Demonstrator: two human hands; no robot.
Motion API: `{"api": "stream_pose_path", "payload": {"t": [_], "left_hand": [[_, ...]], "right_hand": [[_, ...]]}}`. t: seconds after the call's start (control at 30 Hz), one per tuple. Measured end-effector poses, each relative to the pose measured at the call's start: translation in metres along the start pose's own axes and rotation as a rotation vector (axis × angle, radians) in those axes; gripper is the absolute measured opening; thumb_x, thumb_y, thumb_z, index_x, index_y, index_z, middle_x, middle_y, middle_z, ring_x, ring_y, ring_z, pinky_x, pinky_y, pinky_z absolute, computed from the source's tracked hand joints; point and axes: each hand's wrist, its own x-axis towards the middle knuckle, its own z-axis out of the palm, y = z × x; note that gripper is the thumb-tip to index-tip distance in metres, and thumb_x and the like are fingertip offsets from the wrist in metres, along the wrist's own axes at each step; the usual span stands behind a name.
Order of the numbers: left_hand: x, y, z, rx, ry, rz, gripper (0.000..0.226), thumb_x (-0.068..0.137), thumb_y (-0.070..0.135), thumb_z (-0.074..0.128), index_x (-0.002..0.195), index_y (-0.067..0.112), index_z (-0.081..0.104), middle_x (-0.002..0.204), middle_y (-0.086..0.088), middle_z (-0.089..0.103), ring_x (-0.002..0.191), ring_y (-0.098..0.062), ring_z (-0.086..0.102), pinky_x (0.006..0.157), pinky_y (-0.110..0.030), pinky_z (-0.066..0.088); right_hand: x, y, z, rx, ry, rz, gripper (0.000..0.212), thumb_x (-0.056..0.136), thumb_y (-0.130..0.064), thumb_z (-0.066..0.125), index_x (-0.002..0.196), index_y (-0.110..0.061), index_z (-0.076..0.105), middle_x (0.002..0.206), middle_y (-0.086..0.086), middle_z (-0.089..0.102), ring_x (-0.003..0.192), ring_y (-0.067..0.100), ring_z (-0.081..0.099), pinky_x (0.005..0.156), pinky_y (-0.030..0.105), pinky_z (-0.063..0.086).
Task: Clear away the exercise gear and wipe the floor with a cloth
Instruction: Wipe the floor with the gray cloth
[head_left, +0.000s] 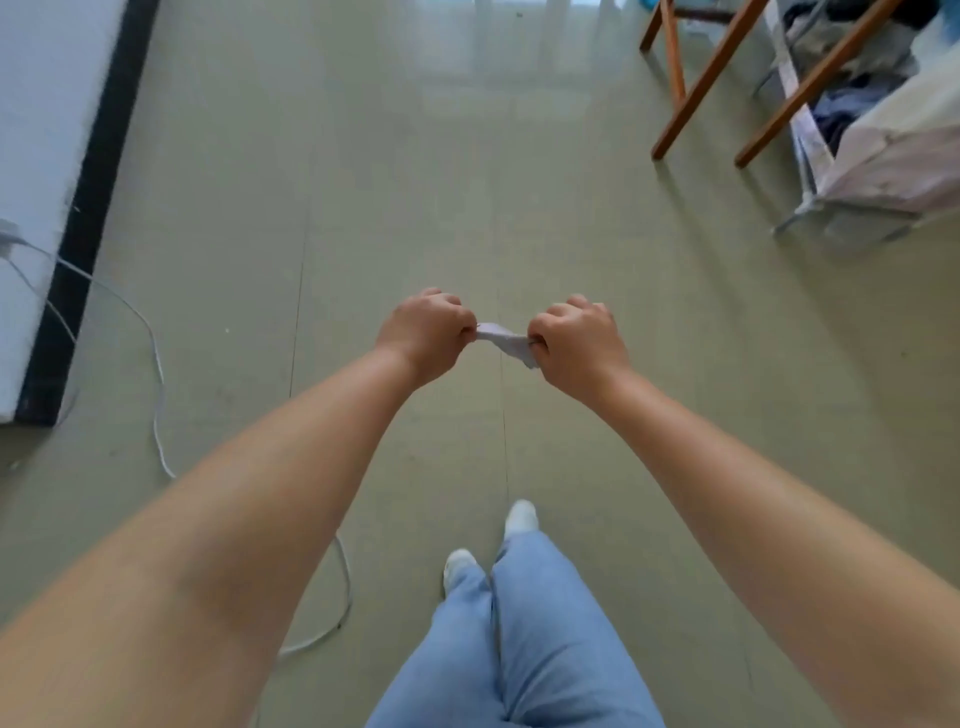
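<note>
Overhead, a white cable (156, 364) trails at nine o'clock; at centre the left hand (423, 332) and right hand (574, 338) each pinch an end of a small pale cloth (503, 340), above the floor (415, 182); wooden legs (696, 88) at two o'clock.

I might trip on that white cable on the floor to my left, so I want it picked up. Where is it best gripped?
Probably at the loop of the white cable beside the left forearm, reaching down from above: it lies flat on the floor, slack and free. Both hands now hold the cloth.
</note>
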Motion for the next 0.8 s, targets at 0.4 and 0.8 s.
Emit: {"api": "stream_pose_path", "payload": {"t": [0.4,0.8], "left_hand": [[0.257,-0.232,-0.139,-0.078,0.083,-0.357,0.032,0.099,0.023,0.041,0.115,0.010,0.065,0.117,-0.010,0.063,0.114,-0.028,0.051,0.087,-0.034,0.043],[0.376,-0.551,-0.203,-0.063,0.136,-0.650,0.008,0.076,0.010,0.070,0.075,0.003,0.075,0.075,-0.014,0.069,0.080,-0.030,0.065,0.062,-0.028,0.049]], "right_hand": [[0.439,0.016,-0.049,0.010,-0.203,-0.204,0.028,0.093,-0.016,0.043,0.109,-0.009,0.064,0.114,0.009,0.063,0.116,0.024,0.045,0.092,0.029,0.033],[0.814,-0.143,0.007,-0.119,-0.286,-0.578,0.028,0.093,-0.017,0.041,0.108,-0.009,0.063,0.112,0.007,0.062,0.117,0.023,0.043,0.092,0.028,0.028]]}}
